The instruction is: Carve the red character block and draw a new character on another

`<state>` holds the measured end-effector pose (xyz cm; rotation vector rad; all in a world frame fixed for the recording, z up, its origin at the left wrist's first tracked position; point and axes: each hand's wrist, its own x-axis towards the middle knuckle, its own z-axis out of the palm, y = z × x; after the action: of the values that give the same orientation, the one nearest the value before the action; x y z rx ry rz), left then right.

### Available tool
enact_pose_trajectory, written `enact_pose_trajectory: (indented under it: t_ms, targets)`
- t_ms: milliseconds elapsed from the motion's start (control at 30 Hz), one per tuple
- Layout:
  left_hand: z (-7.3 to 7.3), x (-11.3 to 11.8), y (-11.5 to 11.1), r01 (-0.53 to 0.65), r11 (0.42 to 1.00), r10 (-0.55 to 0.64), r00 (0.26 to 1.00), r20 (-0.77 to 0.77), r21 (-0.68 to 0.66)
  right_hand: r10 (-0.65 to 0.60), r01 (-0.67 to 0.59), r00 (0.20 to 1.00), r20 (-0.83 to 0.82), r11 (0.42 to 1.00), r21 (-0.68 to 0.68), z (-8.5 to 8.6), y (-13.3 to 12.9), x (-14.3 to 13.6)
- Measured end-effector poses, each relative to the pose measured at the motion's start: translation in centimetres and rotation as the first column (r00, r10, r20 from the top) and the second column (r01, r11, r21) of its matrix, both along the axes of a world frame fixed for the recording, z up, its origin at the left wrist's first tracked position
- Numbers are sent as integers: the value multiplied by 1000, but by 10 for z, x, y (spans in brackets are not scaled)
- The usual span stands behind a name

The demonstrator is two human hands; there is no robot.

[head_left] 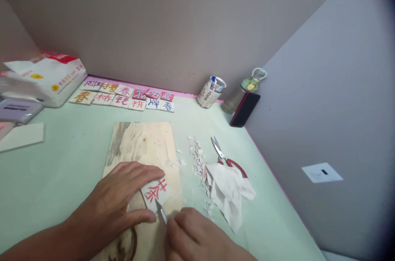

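Observation:
On a pale wooden board (142, 137) lies a small white card (150, 204) bearing a red Chinese character. My left hand (120, 191) presses it down, fingers along its far edge and thumb at its near edge. Pinched in my right hand (193, 232) is a craft knife (161, 213); its pointed blade touches or hovers just over the card beside the red strokes, I cannot tell which. The palm side of my right hand and most of the handle are hidden.
Right of the board lie pale shavings (199, 162), a crumpled white cloth (228, 187) and red-handled scissors (228, 160). Behind stand two rows of lettered cards (103, 98), a tissue pack (61, 80), a can (210, 93), a bottle (230, 98) and a leaning phone (246, 109).

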<state>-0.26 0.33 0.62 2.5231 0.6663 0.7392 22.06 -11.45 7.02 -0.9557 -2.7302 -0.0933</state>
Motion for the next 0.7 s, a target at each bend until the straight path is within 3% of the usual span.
enact_pose_trajectory:
  t_ms: [133,333,700]
  targets:
    - [0,-1,-1,7,1000,-8,1000,-7,-11,-64,61,996,-57,997,-56,8,-1,3]
    - [0,-1,-1,-1,1000,1,1000,-15,-26,-193,149,895,-402,979,-139,4,-1,3]
    - [3,0,0,2,1000,-2,1000,-5,-18,-160,130,876,-456,987,-95,-5,6,1]
